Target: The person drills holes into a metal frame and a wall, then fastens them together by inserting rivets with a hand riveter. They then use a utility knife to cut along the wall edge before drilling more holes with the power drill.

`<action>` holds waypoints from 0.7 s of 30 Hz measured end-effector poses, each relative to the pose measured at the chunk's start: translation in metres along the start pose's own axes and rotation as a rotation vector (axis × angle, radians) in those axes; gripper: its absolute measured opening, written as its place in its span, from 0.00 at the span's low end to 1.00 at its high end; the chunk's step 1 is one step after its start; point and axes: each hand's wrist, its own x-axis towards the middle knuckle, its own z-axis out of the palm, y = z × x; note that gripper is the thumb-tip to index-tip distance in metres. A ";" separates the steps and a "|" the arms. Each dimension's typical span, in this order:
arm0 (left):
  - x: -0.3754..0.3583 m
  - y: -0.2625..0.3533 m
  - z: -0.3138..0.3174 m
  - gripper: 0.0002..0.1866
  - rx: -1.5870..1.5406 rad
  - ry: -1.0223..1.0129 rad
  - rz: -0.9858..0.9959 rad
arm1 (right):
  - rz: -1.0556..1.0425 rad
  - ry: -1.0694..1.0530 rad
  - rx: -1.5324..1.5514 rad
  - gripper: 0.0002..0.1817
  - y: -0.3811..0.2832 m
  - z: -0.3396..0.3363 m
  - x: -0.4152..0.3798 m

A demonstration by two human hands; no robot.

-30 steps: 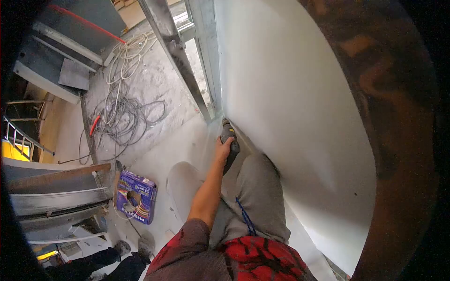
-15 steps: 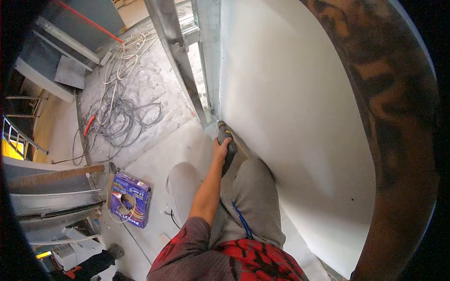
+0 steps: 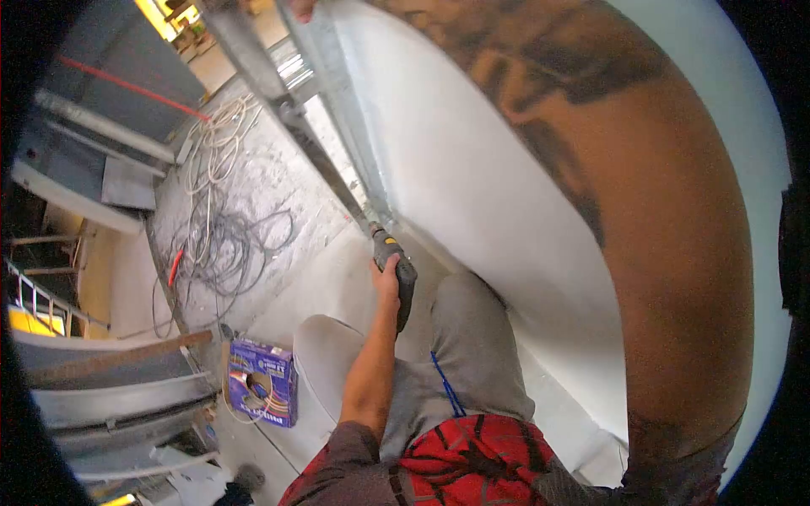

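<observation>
My left hand (image 3: pixel 386 280) is wrapped round a dark power tool (image 3: pixel 393 261) with a yellow mark. The tool's tip is at the foot of an upright metal stud (image 3: pixel 312 143), close to the floor and the lower corner of the white panel (image 3: pixel 472 185). Across the upper right stretches my tattooed right arm, very near the camera. Only a bit of my right hand (image 3: pixel 302 10) shows at the top edge, beside the metal framing (image 3: pixel 337 93); most of its fingers are out of the frame.
Coiled white and grey cables (image 3: pixel 215 228) lie on the dusty floor ahead on the left. A purple cable box (image 3: pixel 263 384) sits left of my knees. Metal profiles (image 3: pixel 110 379) and a ladder (image 3: pixel 55 295) are at the far left.
The view has turned, so the framing leans more and the tattooed arm covers more of the upper part. Part of my right hand has come into sight. The tool's tip has shifted towards the stud's foot.
</observation>
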 end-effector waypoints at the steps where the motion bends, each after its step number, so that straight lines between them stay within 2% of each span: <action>1: 0.004 0.006 0.006 0.44 0.014 0.041 0.020 | 0.020 -0.017 -0.012 0.29 0.002 0.002 0.000; 2: 0.002 0.007 0.011 0.39 -0.035 0.024 0.056 | 0.013 0.057 0.011 0.29 0.003 0.006 0.000; 3: -0.006 0.017 0.021 0.39 -0.028 0.007 0.051 | 0.000 0.133 0.036 0.29 0.002 0.012 0.003; 4: -0.011 0.023 0.031 0.37 -0.039 0.016 0.069 | 0.019 0.182 -0.024 0.23 0.000 0.018 0.009; 6: -0.013 0.027 0.039 0.35 -0.052 0.019 0.086 | 0.036 0.160 -0.026 0.20 0.000 0.023 0.014; 9: -0.002 0.030 0.046 0.33 -0.176 -0.084 0.026 | 0.020 0.088 -0.055 0.15 0.003 0.021 0.018; 12: -0.008 0.028 0.043 0.35 -0.209 -0.043 0.039 | 0.020 0.157 0.023 0.17 -0.002 0.020 0.017; 14: -0.010 0.032 0.044 0.36 -0.240 -0.121 -0.050 | 0.030 0.005 -0.025 0.24 -0.001 0.006 0.010; 15: -0.008 0.031 0.043 0.36 -0.246 -0.119 -0.044 | 0.027 0.012 -0.028 0.24 -0.001 0.003 0.009; 17: -0.004 0.030 0.040 0.36 -0.257 -0.108 -0.040 | 0.019 0.001 0.014 0.31 -0.002 -0.001 0.007; 21: -0.018 0.043 0.045 0.36 -0.266 -0.031 0.030 | 0.013 0.079 -0.068 0.32 -0.003 0.009 0.007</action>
